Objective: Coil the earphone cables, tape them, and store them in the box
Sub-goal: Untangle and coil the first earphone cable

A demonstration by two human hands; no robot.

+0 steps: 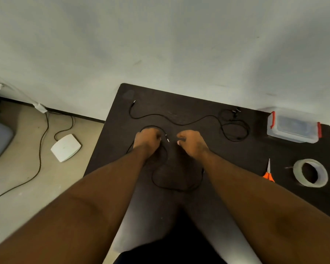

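Two black earphone cables lie on the dark table [198, 111]. My left hand [147, 139] grips the near cable [160, 184] close to its plug [167, 139], and a loop of it arcs over the knuckles. That cable sags in a wide curve between my forearms. My right hand [191, 142] hovers just right of the plug with fingers curled, and nothing shows in it. The far cable [179, 124] snakes from a plug at the back left to loose loops and earbuds [235, 111] at the back right. A clear box [293, 125] with red latches stands at the far right.
A roll of tape [311, 172] lies near the table's right edge, with orange-handled scissors [268, 173] to its left. On the floor to the left are a white flat device [66, 147] and a trailing black wire [40, 159]. A wall rises behind the table.
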